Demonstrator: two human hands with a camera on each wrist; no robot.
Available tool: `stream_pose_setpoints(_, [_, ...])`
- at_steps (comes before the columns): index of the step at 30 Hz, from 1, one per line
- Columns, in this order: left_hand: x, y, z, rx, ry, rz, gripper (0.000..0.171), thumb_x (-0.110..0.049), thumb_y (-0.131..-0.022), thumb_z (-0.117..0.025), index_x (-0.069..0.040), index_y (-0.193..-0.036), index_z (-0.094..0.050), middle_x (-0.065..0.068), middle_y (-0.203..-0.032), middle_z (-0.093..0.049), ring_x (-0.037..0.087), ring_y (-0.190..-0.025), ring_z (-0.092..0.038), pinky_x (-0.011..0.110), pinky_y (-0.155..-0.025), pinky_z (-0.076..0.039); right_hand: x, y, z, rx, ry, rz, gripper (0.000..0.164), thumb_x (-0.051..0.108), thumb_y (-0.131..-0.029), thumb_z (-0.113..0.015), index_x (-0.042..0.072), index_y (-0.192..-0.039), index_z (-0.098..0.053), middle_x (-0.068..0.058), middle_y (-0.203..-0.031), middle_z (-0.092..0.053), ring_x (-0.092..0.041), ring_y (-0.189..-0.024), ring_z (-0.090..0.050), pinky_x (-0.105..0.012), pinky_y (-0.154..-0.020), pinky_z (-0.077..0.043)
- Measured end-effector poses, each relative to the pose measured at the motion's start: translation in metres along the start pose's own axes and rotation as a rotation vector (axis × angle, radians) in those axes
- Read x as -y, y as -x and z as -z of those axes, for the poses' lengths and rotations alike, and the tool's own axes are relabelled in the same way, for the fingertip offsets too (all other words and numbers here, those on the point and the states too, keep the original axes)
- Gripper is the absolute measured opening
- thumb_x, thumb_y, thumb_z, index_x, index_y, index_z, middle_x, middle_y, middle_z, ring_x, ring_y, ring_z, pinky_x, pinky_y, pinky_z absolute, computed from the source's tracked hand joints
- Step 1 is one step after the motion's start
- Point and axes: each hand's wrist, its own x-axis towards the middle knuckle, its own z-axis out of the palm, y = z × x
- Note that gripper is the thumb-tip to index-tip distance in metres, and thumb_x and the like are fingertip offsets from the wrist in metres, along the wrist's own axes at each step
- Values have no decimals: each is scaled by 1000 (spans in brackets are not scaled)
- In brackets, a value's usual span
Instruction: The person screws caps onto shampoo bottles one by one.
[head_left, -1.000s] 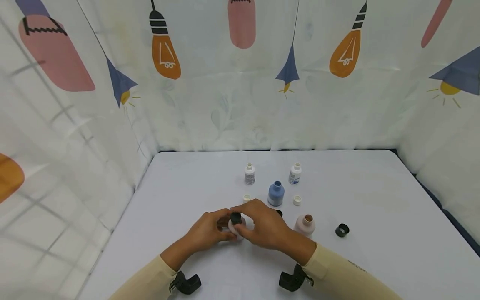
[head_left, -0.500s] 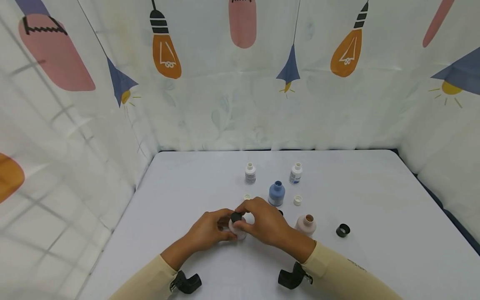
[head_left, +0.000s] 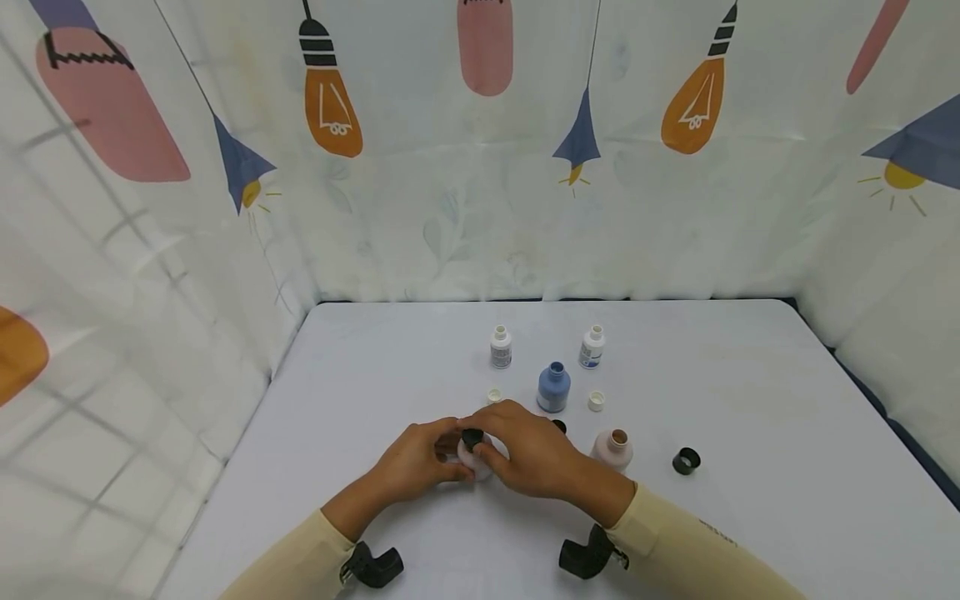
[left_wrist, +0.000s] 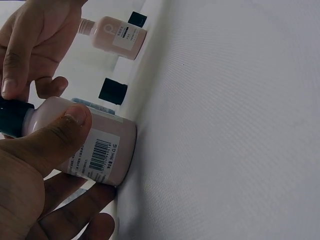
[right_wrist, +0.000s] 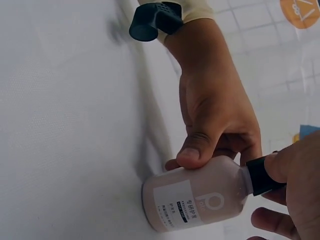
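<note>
My left hand (head_left: 411, 463) grips a pale pink bottle (right_wrist: 202, 192) by its body, and the bottle stands upright on the table. On the bottle's neck sits a black cap (head_left: 472, 437), pinched between the thumb and fingers of my right hand (head_left: 534, 446). The left wrist view shows the left thumb pressed across the bottle beside its barcode label (left_wrist: 100, 155). To the right, a second pink bottle (head_left: 612, 452) stands uncapped. One loose black cap (head_left: 686, 461) lies farther right; another black cap (head_left: 559, 426) is partly hidden behind my right hand.
An uncapped blue bottle (head_left: 553, 388) stands beyond the hands. Behind it are two small uncapped white bottles, one left (head_left: 500, 348) and one right (head_left: 591, 348). Two white caps, left (head_left: 493, 395) and right (head_left: 596, 401), lie before them. Patterned curtains (head_left: 480, 208) enclose the white table (head_left: 360, 367).
My right fingers shift around the black cap, drawing back and then reaching over it again. The left hand and the pink bottle stay in place.
</note>
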Motion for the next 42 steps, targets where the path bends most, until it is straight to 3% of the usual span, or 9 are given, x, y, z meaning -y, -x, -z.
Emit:
stream_pose_setpoints(11, [-1, -1, 0, 12, 26, -8, 59, -25, -82, -88, -18, -135, -63, -5, -122, -72, 10, -108, -69, 29, -90, -55, 2, -6, 0, -12, -14, -139, 37, 38, -94, -77, 20, -125, -68, 8, -116, -67, -10, -113, -59, -28, -90, -53])
stream_pose_setpoints(15, [-1, 0, 0, 8, 20, -4, 56, -28, -82, -89, -19, -132, -64, -7, -116, -73, 9, -105, -70, 29, -88, -55, 3, -6, 1, -16, -15, -163, 54, 43, -90, -79, 19, -136, -63, 6, -123, -65, -13, -119, -57, -32, -92, -53])
stream_pose_setpoints(18, [-1, 0, 0, 7, 16, 2, 57, -29, -82, -88, -17, -132, -63, -5, -115, -73, 10, -104, -70, 30, -88, -56, 3, -5, 2, -21, -32, -131, 61, 41, -92, -79, 21, -145, -56, 5, -133, -61, -15, -128, -52, -36, -99, -51])
stream_pose_setpoints(23, [-2, 1, 0, 4, 10, 9, 64, -28, -82, -89, -12, -137, -61, 0, -119, -73, 14, -107, -70, 32, -89, -56, 2, -4, 5, -8, -30, -1, 42, 21, -97, -72, 20, -138, -63, 8, -132, -62, -11, -128, -52, -33, -103, -47])
stream_pose_setpoints(26, [-2, 0, 0, 8, 21, 14, 62, -26, -81, -89, -15, -136, -61, -2, -121, -72, 13, -108, -70, 29, -90, -55, 1, -5, 5, -15, -15, 21, 33, 19, -98, -72, 18, -131, -67, 9, -125, -66, -9, -121, -56, -29, -99, -49])
stream_pose_setpoints(37, [-1, 0, 0, 17, 52, 4, 58, -24, -82, -89, -19, -134, -63, -4, -119, -73, 9, -107, -70, 29, -88, -55, 4, -8, 3, -25, 0, -121, 31, 35, -92, -79, 19, -118, -70, 11, -110, -67, -8, -108, -57, -27, -85, -53])
stream_pose_setpoints(42, [-1, 0, -1, 20, 59, 10, 58, -24, -82, -89, -19, -133, -63, -6, -118, -73, 8, -107, -69, 27, -89, -55, 5, -8, 3, -4, -12, -165, 44, 40, -92, -79, 18, -128, -65, 6, -120, -64, -12, -117, -56, -30, -92, -53])
